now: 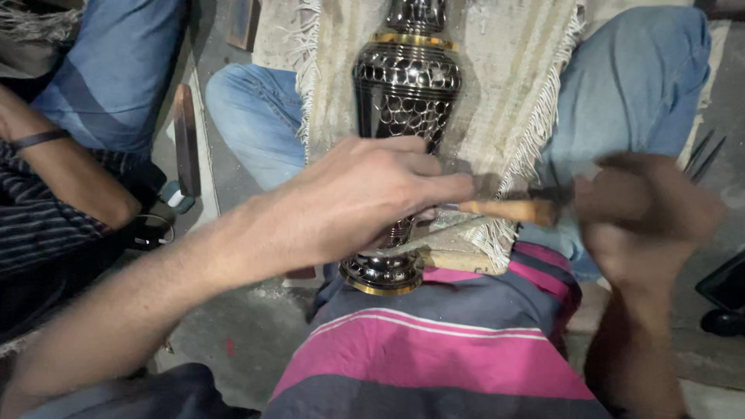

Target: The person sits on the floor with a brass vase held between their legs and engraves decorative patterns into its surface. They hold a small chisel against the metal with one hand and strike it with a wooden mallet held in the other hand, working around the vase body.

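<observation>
The left hand (365,198) rests on a dark vase (407,85) in the middle of the frame. The right hand (644,217), blurry, grips a wooden-handled tool (508,209). A fringed cloth (512,70) lies under the vase. The floor (240,334) is grey.

Fringed beige cloth (508,70), striped pink shirt (434,349), co-worker's banded forearm (54,167)

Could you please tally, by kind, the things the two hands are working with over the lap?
Vase, dark engraved metal with gold bands: 1
Fringed cloth under it: 1
Wooden-handled tools: 1 by the left hand; the right hand is too blurred to tell its hold
Total: 3
</observation>
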`<state>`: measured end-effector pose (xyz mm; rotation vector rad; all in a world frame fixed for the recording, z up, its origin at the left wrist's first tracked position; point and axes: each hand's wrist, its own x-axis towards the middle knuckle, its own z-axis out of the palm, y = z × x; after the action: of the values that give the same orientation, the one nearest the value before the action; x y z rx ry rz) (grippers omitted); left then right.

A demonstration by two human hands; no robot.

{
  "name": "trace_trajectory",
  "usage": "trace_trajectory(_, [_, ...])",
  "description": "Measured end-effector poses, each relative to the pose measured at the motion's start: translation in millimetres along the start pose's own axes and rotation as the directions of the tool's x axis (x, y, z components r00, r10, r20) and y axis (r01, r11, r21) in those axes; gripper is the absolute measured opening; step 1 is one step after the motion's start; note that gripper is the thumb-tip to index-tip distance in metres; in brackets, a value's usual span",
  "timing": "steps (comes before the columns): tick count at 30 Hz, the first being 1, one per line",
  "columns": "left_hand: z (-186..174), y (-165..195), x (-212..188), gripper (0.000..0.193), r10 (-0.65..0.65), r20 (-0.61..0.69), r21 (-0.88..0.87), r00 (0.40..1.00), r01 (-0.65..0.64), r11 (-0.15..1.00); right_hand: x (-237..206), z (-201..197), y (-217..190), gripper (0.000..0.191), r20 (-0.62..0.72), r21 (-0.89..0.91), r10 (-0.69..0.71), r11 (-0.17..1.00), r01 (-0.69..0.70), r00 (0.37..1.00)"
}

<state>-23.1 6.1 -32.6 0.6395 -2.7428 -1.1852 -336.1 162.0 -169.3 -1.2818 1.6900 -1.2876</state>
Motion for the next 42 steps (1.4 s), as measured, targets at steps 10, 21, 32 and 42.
trace_trajectory(10, [34.8, 13.7, -26.7, 0.04, -0.214, -0.418, -0.105, 0.883, 0.187, 0.977, 81.4, 23.0, -101.6, 0.047, 0.178, 0.053, 0.154, 0.985, -0.166, 0.972])
trace_trajectory(21, [93.7, 46.4, -27.1, 0.028, -0.447, -0.781, -0.251, 0.436, 0.437, 0.864, 149.1, 50.3, -192.7, 0.061, 0.78, -0.551, -0.047, 0.42, 0.72, 0.624])
trace_trajectory(32, [112.8, 53.8, -31.0, 0.016, -0.463, -0.821, -0.27, 0.335, 0.486, 0.831, 145.8, 74.6, -246.4, 0.049, 0.828, -0.343, -0.384, 0.231, 0.911, 0.409])
trace_trajectory(42, [98.0, 54.3, -41.1, 0.02, -0.446, -0.825, -0.38, 0.347, 0.245, 0.892, 156.3, 86.4, -282.8, 0.059, 0.851, -0.29, -0.323, 0.37, 0.883, 0.415])
